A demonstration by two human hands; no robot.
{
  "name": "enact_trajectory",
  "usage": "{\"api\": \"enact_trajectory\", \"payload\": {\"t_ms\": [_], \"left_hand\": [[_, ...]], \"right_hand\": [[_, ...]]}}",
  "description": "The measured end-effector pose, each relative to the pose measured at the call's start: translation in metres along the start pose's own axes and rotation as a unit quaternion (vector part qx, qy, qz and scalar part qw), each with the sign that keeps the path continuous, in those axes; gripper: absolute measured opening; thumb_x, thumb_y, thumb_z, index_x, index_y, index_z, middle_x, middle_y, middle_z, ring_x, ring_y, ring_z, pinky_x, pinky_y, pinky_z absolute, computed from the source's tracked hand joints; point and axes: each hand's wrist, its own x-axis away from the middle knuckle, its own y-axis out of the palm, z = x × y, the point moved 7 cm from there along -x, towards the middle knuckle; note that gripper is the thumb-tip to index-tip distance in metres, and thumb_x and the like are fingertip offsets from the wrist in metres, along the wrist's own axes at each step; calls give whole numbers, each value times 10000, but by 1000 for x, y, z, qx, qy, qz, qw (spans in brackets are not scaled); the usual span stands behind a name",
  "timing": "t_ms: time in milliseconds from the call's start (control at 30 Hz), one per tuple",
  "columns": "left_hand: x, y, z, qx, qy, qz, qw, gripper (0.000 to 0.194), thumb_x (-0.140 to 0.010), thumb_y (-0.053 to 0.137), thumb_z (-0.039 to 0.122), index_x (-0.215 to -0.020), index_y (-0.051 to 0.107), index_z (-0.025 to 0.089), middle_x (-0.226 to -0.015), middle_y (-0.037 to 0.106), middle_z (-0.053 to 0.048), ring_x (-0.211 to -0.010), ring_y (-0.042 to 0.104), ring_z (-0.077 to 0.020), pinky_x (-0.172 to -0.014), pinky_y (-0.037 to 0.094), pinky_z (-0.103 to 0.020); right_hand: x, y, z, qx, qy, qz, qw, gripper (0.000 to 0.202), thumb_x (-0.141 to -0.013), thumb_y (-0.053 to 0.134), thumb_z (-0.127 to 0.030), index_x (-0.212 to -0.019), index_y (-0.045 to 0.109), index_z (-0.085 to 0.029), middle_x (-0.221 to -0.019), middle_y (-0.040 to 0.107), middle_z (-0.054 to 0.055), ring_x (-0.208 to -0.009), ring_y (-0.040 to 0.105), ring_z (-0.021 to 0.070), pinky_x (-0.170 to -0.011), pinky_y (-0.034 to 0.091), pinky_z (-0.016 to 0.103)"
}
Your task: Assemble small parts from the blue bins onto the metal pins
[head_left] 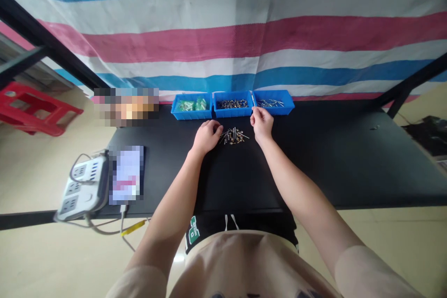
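Note:
My right hand [262, 124] pinches a thin metal rod [253, 99], held upright in front of the gap between the middle and right blue bins. My left hand [207, 137] rests on the black table with its fingers curled, at the left edge of a pile of small metal parts [234, 136]; what its fingertips hold is too small to tell. Behind the hands, the left bin [193, 115] has green bags with pale pieces, the middle bin [232, 112] has many small brownish metal parts, and the right bin [283, 111] has thin rods.
On the black table [321, 158], a white power strip [84, 186] with cables and a blurred flat item [127, 174] lie at the left. Black frame posts rise at both sides. A red stool [31, 107] stands beyond the left end.

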Motion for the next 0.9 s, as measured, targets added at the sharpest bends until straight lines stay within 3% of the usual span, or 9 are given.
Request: {"api": "enact_trajectory", "payload": {"t_ms": [167, 300, 433, 667, 800, 900], "left_hand": [[-1, 3, -1, -12, 5, -5, 1000, 221, -897, 506, 338, -930, 648, 172, -907, 678, -76, -851, 604, -215, -810, 484, -351], [-1, 4, -2, -24, 10, -14, 1000, 215, -892, 510, 331, -941, 649, 175, -915, 685, -78, -868, 604, -227, -829, 483, -366], [-1, 5, -1, -37, 10, -20, 999, 226, -889, 512, 334, -962, 650, 171, -918, 686, -86, -883, 603, -241, -837, 486, -381], [1, 6, 2, -70, 26, -25, 997, 257, -887, 515, 337, -1001, 676, 172, -945, 664, -91, -925, 596, -244, -875, 485, -386], [2, 8, 3, -100, 30, -31, 994, 253, -868, 550, 335, -984, 706, 172, -935, 644, -98, -931, 588, -248, -910, 475, -396], [4, 10, 5, -101, 35, -43, 993, 244, -864, 564, 335, -966, 718, 176, -917, 643, -95, -897, 593, -246, -899, 477, -401]], "right_hand": [[-6, -9, 8, -26, 38, 53, 998, 399, -772, 656, -553, -894, 644, -174, -492, 455, -87, -393, 407, 52, -371, 295, 185], [-7, -12, 12, -21, 57, 62, 996, 534, -804, 618, -544, -1205, 602, -191, -487, 444, -102, -385, 403, 57, -370, 283, 178], [-3, -7, 12, 1, 55, 24, 998, 710, -790, 632, -527, -1411, 446, -237, -499, 453, -107, -432, 448, 74, -394, 309, 178], [0, -2, 11, 47, 15, -31, 998, 737, -799, 622, -533, -1434, 415, -223, -529, 505, -81, -490, 496, 104, -453, 381, 208], [9, 5, 1, 101, -47, -77, 991, 657, -855, 573, -493, -1423, 436, -192, -546, 532, -61, -518, 517, 127, -538, 447, 254], [23, 18, -12, 201, -129, -142, 961, 559, -897, 526, -436, -1399, 480, -196, -581, 547, -46, -542, 517, 133, -624, 476, 279]]}}
